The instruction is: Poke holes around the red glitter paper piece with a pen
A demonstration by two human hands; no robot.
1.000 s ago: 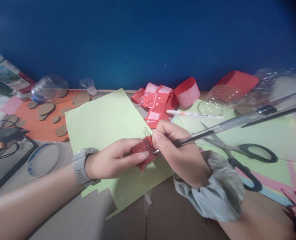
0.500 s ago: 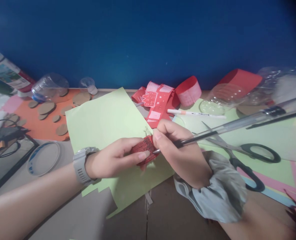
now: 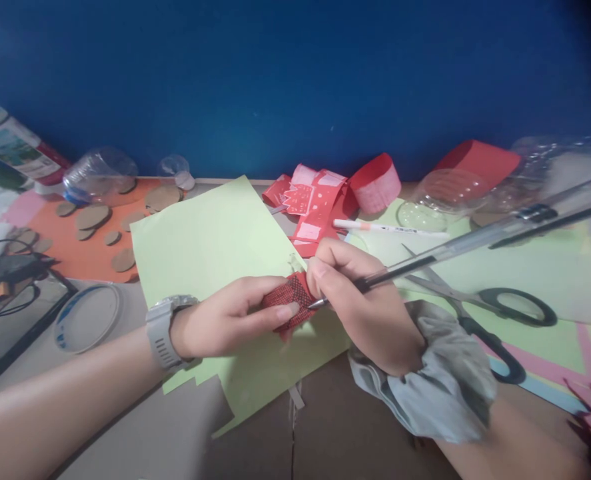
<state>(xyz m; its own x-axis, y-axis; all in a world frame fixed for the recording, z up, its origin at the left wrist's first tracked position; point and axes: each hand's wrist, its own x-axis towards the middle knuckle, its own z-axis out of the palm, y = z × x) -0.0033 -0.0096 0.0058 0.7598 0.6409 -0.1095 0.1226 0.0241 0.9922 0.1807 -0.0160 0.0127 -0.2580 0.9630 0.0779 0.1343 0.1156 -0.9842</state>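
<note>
My left hand (image 3: pixel 235 313) pinches a small red paper piece (image 3: pixel 295 303) covered in a dark dotted or gridded pattern, thumb on top. My right hand (image 3: pixel 362 300) is closed around a clear-barrelled pen (image 3: pixel 425 260), whose metal tip meets the patterned face beside my left thumbnail. Both hands are over a light green paper sheet (image 3: pixel 215 233) with a jagged lower edge. Beyond them lie red and pink paper strips (image 3: pixel 315 203), one cut with a zigzag edge. The fingers of my left hand behind the piece are hidden.
Black-handled scissors (image 3: pixel 495 307) lie open at right on coloured paper. A white marker (image 3: pixel 390 229) and a red paper ring (image 3: pixel 378 183) are behind. At left are a tape roll (image 3: pixel 88 319), cardboard discs (image 3: pixel 92 217) on orange paper and a plastic bottle (image 3: pixel 100 173). A blue partition (image 3: pixel 295 80) stands behind.
The pen tip has shifted very slightly to the right on the patterned piece, and the pen's rear end sits a little lower. My left hand stays almost still.
</note>
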